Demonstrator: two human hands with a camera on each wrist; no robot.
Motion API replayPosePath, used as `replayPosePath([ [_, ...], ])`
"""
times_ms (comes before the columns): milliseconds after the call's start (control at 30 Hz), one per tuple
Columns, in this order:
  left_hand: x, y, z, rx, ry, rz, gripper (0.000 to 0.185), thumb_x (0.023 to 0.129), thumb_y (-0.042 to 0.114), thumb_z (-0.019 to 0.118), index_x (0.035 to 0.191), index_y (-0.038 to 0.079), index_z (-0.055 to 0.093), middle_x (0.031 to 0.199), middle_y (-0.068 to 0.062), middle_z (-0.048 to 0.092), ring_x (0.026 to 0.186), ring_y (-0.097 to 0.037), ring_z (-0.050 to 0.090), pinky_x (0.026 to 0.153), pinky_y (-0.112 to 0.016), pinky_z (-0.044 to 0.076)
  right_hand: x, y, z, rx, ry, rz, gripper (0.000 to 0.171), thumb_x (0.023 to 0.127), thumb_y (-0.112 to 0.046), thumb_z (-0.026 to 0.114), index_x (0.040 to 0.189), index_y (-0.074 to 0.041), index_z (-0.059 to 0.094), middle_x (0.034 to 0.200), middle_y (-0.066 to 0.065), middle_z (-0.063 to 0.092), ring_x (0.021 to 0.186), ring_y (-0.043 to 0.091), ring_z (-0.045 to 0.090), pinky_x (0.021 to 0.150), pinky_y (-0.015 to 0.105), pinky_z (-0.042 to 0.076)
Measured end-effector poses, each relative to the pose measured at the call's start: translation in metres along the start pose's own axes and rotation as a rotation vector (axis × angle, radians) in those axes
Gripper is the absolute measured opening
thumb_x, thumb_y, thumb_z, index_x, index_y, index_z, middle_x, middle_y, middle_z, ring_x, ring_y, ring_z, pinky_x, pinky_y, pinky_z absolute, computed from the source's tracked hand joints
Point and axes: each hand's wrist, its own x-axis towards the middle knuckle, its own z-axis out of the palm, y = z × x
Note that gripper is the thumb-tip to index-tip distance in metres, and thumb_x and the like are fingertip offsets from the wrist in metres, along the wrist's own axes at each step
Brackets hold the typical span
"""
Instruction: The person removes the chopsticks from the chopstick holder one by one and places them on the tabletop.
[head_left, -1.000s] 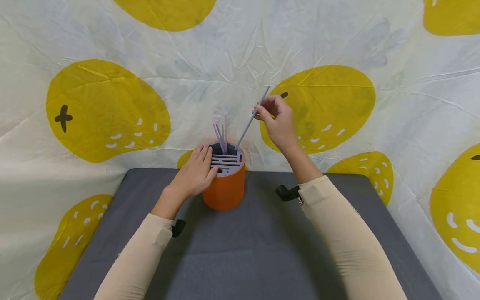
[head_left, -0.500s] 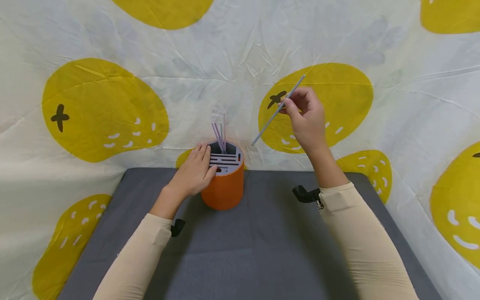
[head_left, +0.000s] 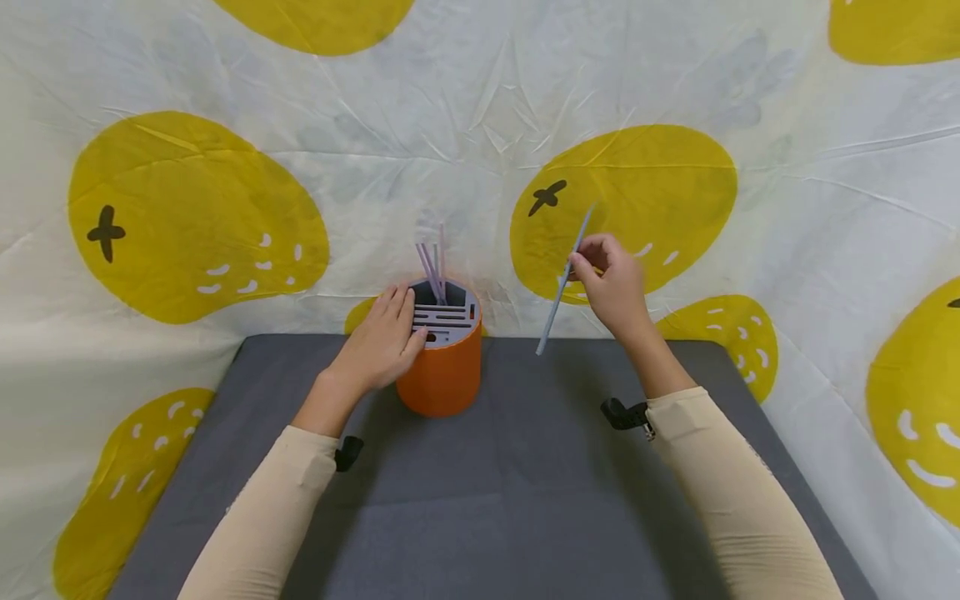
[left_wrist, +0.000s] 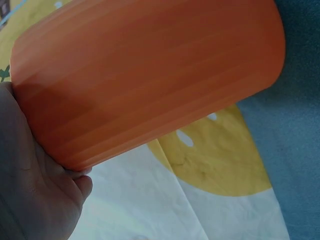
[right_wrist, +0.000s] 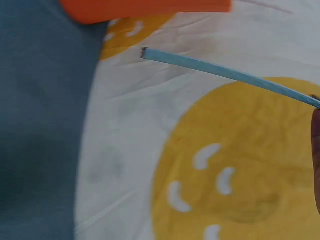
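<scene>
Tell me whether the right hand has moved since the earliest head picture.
Yes: judged against the orange holder in the head view, the right hand has moved rightward, away from it, and lower in the picture.

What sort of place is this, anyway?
Probably a staged filming corner, though I can't be sure: yellow-patterned cloth rises behind a grey-covered table, and black devices, perhaps cameras, sit at both wrists.

Looks like a cloth-screened booth, with yellow-patterned drapes (head_left: 420, 100) from nine through three o'clock, grey table (head_left: 450, 525) at six.
</scene>
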Motion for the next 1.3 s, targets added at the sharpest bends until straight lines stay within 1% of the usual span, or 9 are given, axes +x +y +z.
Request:
replayPosePath([
  [167,0.000,0.000,0.001,0.005,-0.005,-0.007,0.073,0.111,0.044,0.026,0.163,-0.005,0.010,0.172,-0.023,0.008,0.161,-0.040,0.006,0.132,-0.050,0.007,-0.012,0.025,0.011,-0.073,-0.096,0.079,0.022,0.103,-0.011,0.063,0.117,0.005,0.059,0.100,0.021,0.067,0.085,0.034,0.072,0.072,0.016,0.060],
  [267,0.001,0.000,0.001,0.008,-0.005,-0.012,0.073,0.111,0.044,0.026,0.164,-0.005,0.009,0.173,-0.022,0.007,0.161,-0.039,0.005,0.132,-0.050,0.007,-0.020,0.038,0.019,-0.109,-0.130,0.125,0.019,0.103,-0.010,0.063,0.115,0.004,0.059,0.099,0.020,0.067,0.085,0.039,0.072,0.070,0.017,0.060],
  [400,0.001,-0.002,0.002,0.008,0.000,-0.010,0.073,0.111,0.043,0.025,0.163,-0.005,0.010,0.173,-0.023,0.006,0.161,-0.040,0.005,0.132,-0.051,0.007,-0.030,0.053,0.029,-0.144,-0.166,0.166,0.018,0.102,-0.009,0.064,0.114,0.004,0.061,0.098,0.020,0.069,0.083,0.038,0.073,0.067,0.021,0.060],
  [600,0.001,-0.002,0.003,0.001,0.014,-0.007,0.073,0.111,0.044,0.027,0.163,-0.005,0.013,0.173,-0.022,0.007,0.161,-0.039,0.006,0.132,-0.050,0.008,-0.048,0.074,0.042,-0.169,-0.195,0.224,0.018,0.102,-0.011,0.065,0.114,0.003,0.062,0.099,0.019,0.071,0.082,0.035,0.073,0.070,0.032,0.063],
  [800,0.001,0.000,0.002,-0.005,0.012,-0.004,0.073,0.111,0.043,0.027,0.163,-0.005,0.012,0.173,-0.022,0.008,0.161,-0.039,0.006,0.132,-0.051,0.008,-0.062,0.091,0.051,-0.160,-0.258,0.269,0.014,0.102,-0.009,0.064,0.109,0.003,0.062,0.095,0.020,0.070,0.083,0.043,0.073,0.069,0.038,0.063],
  [933,0.002,0.000,0.003,0.002,0.016,0.005,0.073,0.111,0.043,0.027,0.163,-0.005,0.011,0.172,-0.023,0.009,0.161,-0.040,0.007,0.132,-0.050,0.008,-0.070,0.100,0.058,-0.140,-0.275,0.321,0.014,0.102,-0.009,0.064,0.108,0.003,0.063,0.093,0.021,0.071,0.083,0.047,0.073,0.071,0.045,0.064],
  [1033,0.002,0.000,0.003,0.002,0.021,0.008,0.073,0.111,0.043,0.028,0.163,-0.006,0.012,0.172,-0.024,0.009,0.161,-0.040,0.007,0.132,-0.051,0.009,-0.075,0.106,0.063,-0.147,-0.290,0.349,0.015,0.102,-0.011,0.065,0.108,0.002,0.064,0.093,0.019,0.073,0.082,0.043,0.074,0.069,0.041,0.064],
  [1167,0.002,-0.001,0.003,0.003,0.030,0.014,0.073,0.111,0.042,0.028,0.162,-0.007,0.013,0.172,-0.025,0.009,0.160,-0.041,0.008,0.132,-0.051,0.009,-0.080,0.113,0.072,-0.178,-0.292,0.378,0.016,0.101,-0.015,0.068,0.106,0.000,0.066,0.091,0.015,0.075,0.073,0.029,0.075,0.063,0.029,0.059],
  [1300,0.001,-0.003,0.004,0.009,0.033,0.023,0.073,0.111,0.041,0.028,0.162,-0.008,0.014,0.171,-0.026,0.010,0.160,-0.042,0.008,0.131,-0.051,0.010,-0.084,0.117,0.079,-0.206,-0.277,0.413,0.015,0.099,-0.016,0.070,0.103,-0.002,0.069,0.085,0.011,0.075,0.064,0.015,0.071,0.060,0.025,0.055],
])
